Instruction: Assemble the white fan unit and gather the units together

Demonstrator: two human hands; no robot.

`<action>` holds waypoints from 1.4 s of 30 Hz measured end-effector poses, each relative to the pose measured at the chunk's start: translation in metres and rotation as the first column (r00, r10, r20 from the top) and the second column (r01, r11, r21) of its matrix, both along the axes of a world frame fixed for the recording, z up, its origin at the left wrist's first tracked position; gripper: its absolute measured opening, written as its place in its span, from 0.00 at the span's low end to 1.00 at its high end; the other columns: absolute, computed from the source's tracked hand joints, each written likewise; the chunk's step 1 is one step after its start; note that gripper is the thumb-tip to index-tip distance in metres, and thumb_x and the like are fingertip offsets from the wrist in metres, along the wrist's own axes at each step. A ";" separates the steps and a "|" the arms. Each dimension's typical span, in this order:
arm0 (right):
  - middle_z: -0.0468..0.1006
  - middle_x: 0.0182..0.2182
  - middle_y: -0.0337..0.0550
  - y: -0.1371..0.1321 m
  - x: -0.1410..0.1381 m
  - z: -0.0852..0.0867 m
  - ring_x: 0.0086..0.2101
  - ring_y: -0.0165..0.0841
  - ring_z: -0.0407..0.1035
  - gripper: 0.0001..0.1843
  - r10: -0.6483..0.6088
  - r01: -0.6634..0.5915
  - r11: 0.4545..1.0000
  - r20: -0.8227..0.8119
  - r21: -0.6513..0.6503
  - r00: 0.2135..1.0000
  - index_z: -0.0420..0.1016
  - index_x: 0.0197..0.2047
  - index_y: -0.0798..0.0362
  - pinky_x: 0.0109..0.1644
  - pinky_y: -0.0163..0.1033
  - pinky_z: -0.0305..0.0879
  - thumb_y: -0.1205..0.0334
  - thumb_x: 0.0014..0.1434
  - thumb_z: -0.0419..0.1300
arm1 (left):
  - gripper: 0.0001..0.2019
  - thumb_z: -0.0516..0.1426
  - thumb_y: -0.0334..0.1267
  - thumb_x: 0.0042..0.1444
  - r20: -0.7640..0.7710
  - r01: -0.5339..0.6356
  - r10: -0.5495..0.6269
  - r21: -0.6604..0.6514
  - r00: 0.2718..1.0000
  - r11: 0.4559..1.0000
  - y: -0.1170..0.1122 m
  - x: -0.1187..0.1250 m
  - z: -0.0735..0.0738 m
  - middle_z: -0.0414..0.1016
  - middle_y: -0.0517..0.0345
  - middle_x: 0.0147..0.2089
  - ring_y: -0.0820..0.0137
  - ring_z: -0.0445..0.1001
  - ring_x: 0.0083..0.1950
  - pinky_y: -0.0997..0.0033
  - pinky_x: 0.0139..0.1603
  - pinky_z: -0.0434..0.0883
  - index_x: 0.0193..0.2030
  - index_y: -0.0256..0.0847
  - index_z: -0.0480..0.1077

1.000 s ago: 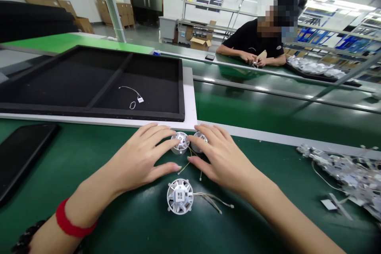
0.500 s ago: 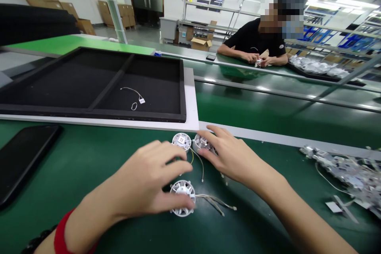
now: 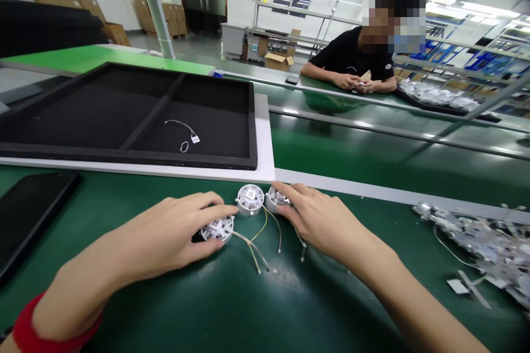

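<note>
- At the far left, a dark flat panel (image 3: 28, 215) is laid on the green bench (image 3: 232, 309), partly cut by the picture edge.
- Behind it, a black tray (image 3: 124, 154) with two compartments is seen on a white board (image 3: 265, 143); a small wire with a tag (image 3: 186, 135) is lying in the right compartment.
- A red band (image 3: 45, 331) is worn on the left wrist.
- The left hand (image 3: 165, 237) is placed flat on the bench with the fingers closed around the nearest white round part (image 3: 217, 229); the part is held between the thumb and the index finger and rests on the bench.
- Thin wires (image 3: 252, 248) are trailing from this part to the right over the bench.
- Just beside it, a second white round part (image 3: 250, 199) is standing free near the edge of the white board; it is not touched by either hand.
- A third white round part (image 3: 276, 198) is found just to the right of the second one; it is pinched by the fingertips of the right hand (image 3: 327, 223), whose fingers are curled over it.
- At the far right of the bench, a pile of white parts and wires (image 3: 484, 242) is lying, well apart from the hands.
- In the background, another person (image 3: 356, 55) in a black shirt is seated at a further bench, with both hands together on something small.
</note>
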State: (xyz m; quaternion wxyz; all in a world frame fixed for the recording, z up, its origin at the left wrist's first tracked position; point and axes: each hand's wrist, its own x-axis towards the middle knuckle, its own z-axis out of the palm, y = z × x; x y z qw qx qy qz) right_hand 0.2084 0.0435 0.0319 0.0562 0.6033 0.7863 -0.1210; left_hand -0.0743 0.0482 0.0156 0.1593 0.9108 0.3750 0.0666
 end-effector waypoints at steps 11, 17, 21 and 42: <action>0.63 0.75 0.56 -0.001 -0.001 0.001 0.69 0.52 0.66 0.31 -0.021 -0.005 0.993 -0.224 -0.114 0.974 0.56 0.79 0.55 0.67 0.58 0.69 0.53 0.80 0.41 | 0.37 0.62 0.52 0.66 0.154 -0.173 0.213 -0.235 0.965 0.956 0.000 0.031 -0.023 0.52 0.52 0.81 0.54 0.82 0.53 0.51 0.55 0.81 0.78 0.58 0.53; 0.41 0.82 0.52 -0.005 -0.008 0.008 0.72 0.57 0.58 0.58 -0.003 -0.055 0.977 -0.272 -0.206 0.962 0.40 0.84 0.47 0.68 0.61 0.68 0.30 0.64 0.61 | 0.45 0.64 0.55 0.61 0.217 -0.199 0.298 -0.383 0.930 0.902 0.000 0.038 -0.026 0.49 0.52 0.81 0.58 0.79 0.53 0.53 0.60 0.79 0.80 0.56 0.48; 0.32 0.82 0.55 -0.011 -0.024 0.006 0.77 0.63 0.44 0.72 -0.050 0.012 0.977 -0.177 -0.213 0.983 0.35 0.84 0.46 0.68 0.68 0.64 0.26 0.51 0.70 | 0.43 0.65 0.53 0.58 0.235 -0.200 0.326 -0.436 0.916 0.877 0.000 0.039 -0.023 0.54 0.54 0.77 0.60 0.76 0.52 0.55 0.58 0.79 0.77 0.57 0.53; 0.40 0.81 0.64 -0.011 -0.052 0.013 0.73 0.76 0.48 0.75 0.058 -0.055 0.968 0.004 -0.245 0.998 0.43 0.83 0.44 0.61 0.71 0.70 0.30 0.44 0.77 | 0.47 0.66 0.51 0.52 0.202 -0.219 0.383 -0.550 0.901 0.806 -0.010 0.040 -0.014 0.62 0.54 0.64 0.54 0.73 0.57 0.47 0.63 0.74 0.77 0.55 0.53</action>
